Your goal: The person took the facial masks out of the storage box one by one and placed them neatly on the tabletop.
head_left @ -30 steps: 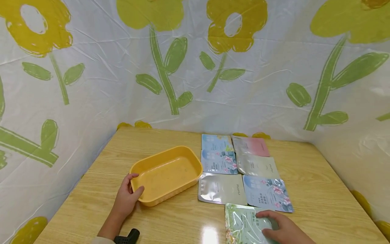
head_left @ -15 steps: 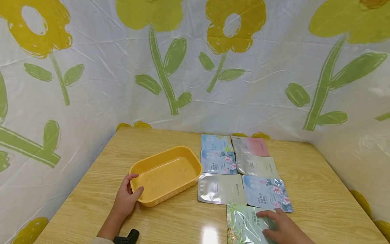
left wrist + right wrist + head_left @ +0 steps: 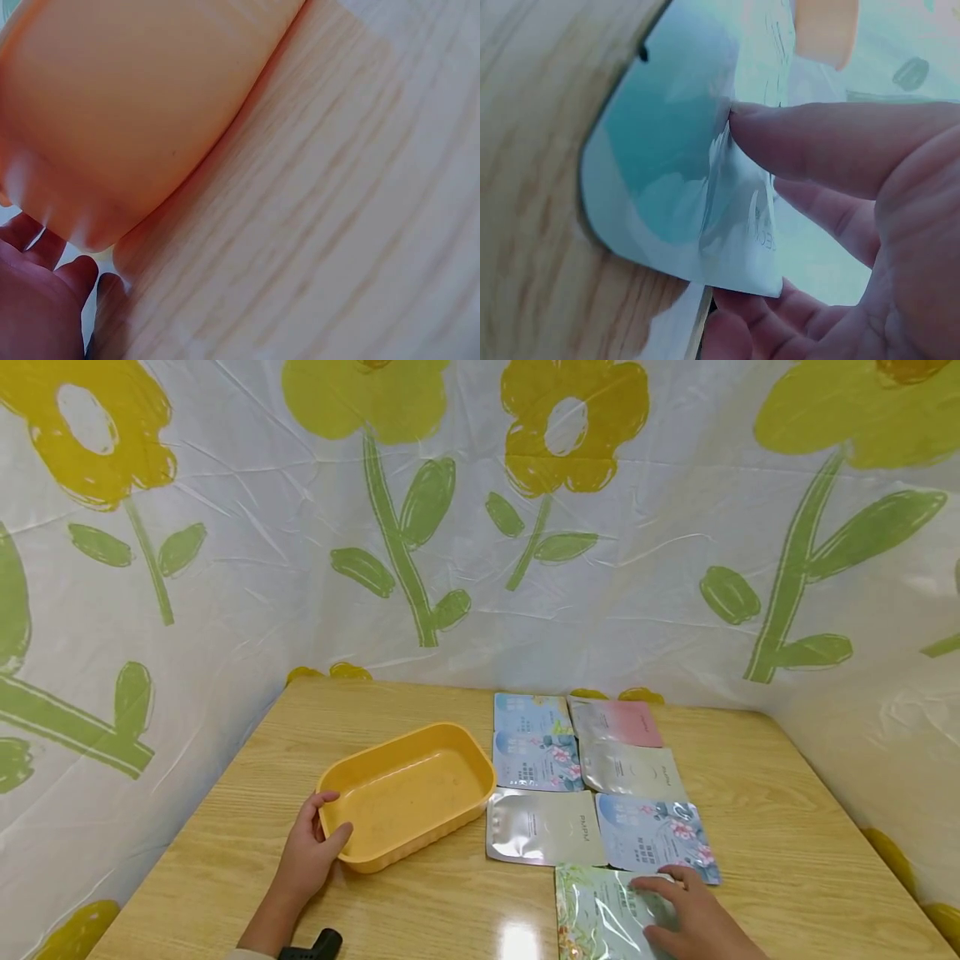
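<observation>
A yellow plastic basin [image 3: 405, 793] stands at a slant on the left half of the table; nothing lies in it. My left hand [image 3: 307, 852] grips its near-left end, thumb and fingers at the rim. At the front right, my right hand [image 3: 697, 914] holds a green face mask sachet [image 3: 596, 910], which lies on the table. In the right wrist view the thumb of my right hand [image 3: 922, 217] presses into a crease of the sachet [image 3: 652, 150], with other fingers beyond its edge. The sachet's near edge is cut off in the head view.
Beyond the green sachet lie several flat sachets: a silver one [image 3: 543, 827], a blue floral one [image 3: 656, 831], another blue floral one [image 3: 534, 762], a pale one [image 3: 633, 768], a pink one [image 3: 618, 721] and a light blue one [image 3: 528, 712]. A flower-printed cloth [image 3: 630, 593] hangs behind the table [image 3: 772, 827].
The green sachet has shifted slightly and turned a little under my right hand. My left hand and the basin stay in place; the head view has tilted slightly.
</observation>
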Demonstrator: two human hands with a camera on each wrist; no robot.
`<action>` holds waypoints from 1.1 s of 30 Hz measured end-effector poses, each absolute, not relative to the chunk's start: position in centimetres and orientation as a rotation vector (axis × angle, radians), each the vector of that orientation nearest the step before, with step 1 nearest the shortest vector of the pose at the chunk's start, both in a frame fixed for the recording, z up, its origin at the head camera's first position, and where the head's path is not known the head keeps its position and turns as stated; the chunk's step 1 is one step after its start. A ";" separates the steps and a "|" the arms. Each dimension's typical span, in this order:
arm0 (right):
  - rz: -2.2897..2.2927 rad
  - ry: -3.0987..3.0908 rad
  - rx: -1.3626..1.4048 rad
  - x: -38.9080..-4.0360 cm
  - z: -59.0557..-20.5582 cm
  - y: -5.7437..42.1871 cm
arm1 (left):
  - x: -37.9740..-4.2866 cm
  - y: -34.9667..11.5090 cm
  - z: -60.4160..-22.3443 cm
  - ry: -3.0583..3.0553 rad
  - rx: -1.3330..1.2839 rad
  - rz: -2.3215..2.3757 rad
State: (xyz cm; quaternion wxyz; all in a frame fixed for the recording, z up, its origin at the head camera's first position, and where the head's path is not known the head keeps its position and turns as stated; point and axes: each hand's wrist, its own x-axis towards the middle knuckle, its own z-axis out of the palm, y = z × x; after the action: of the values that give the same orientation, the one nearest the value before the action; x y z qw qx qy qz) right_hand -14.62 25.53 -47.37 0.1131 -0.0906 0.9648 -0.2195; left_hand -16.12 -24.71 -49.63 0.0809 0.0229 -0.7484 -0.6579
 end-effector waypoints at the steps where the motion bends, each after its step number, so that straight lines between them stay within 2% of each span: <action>1: -0.624 2.844 -0.279 -14.6 -47.4 25.5 | -16.1 -24.7 -49.6 -2.237 0.065 -1.967; 16: -0.552 3.031 -0.499 -14.2 -48.0 25.5 | -16.5 -24.9 -49.9 -2.225 0.032 -1.972; 26: -0.589 3.026 -0.479 -14.2 -47.2 25.1 | -16.8 -25.2 -49.6 -2.263 0.035 -1.952; 33: -0.754 3.154 -0.520 -14.2 -45.7 24.7 | -16.7 -26.6 -48.2 -2.567 -0.012 -1.568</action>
State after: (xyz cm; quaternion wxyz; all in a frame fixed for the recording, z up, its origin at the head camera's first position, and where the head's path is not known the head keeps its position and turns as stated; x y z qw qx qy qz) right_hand -14.16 24.71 -45.66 -0.0714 -0.1578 0.9579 -0.2290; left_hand -16.70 -26.57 -48.18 0.0668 -0.0040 -0.8515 -0.5200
